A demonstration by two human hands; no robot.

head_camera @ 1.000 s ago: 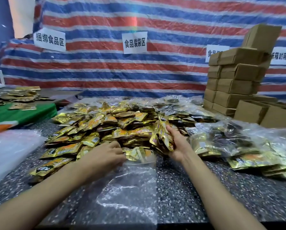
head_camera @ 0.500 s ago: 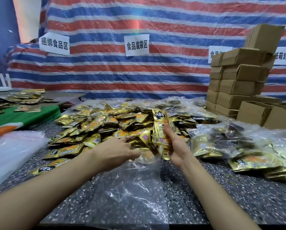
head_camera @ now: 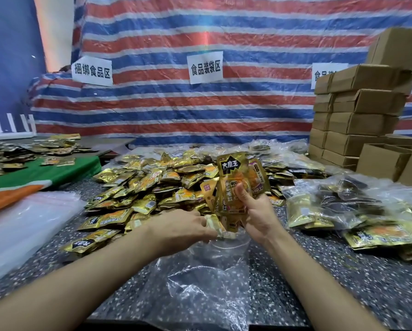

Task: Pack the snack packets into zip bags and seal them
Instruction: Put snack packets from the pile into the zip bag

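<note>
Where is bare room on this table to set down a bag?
Bare dark speckled tabletop lies at the front, right of the right forearm, before the filled clear bags. A narrower strip lies between the stack of empty clear bags and the left forearm. The gold snack packet heap is crowded.

Both bare forearms are stretched forward, the left entering from 7 o'clock and the right from 5 o'clock. The left hand (head_camera: 181, 226) is turned palm down, its fingers curled and pinched on the rim of the zip bag (head_camera: 209, 278). The right hand (head_camera: 257, 211), set just at 2 o'clock of the left, is held upright, with the thumb (head_camera: 242, 194) raised toward 12 o'clock and pressed against the gripped snack packets (head_camera: 233, 173).
</note>
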